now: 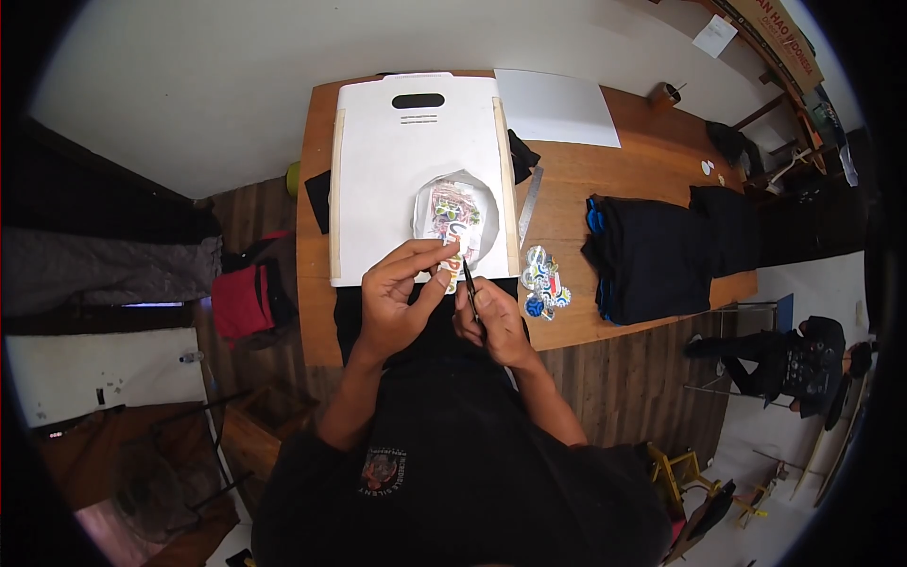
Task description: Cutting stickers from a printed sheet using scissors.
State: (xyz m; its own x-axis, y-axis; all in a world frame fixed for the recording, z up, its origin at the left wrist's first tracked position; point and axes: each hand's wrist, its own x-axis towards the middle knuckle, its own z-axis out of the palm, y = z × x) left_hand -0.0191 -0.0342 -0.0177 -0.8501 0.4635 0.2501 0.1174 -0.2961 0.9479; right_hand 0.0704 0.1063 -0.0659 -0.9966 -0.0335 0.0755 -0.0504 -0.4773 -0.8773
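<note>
- Your left hand (402, 293) pinches a small printed paper cutout (451, 267) between thumb and fingers, at the near edge of the white board (387, 189).
- Your right hand (493, 321) is clenched around a thin dark cutting tool (470, 288), its tip close to the cutout and to your left thumb.
- The risk, as I judge it: the tip could slip off the paper's edge into your thumb, or tear the print.
- A sheet of colourful stickers (456, 213) lies on the board just beyond your fingers; cut round stickers (543, 279) sit on the tabletop (652, 161) to the right.
- Farther right lies folded dark cloth (652, 255); a blank white sheet (556, 106) lies at the far edge, and a brown cardboard box (775, 33) with printing at the far right.
</note>
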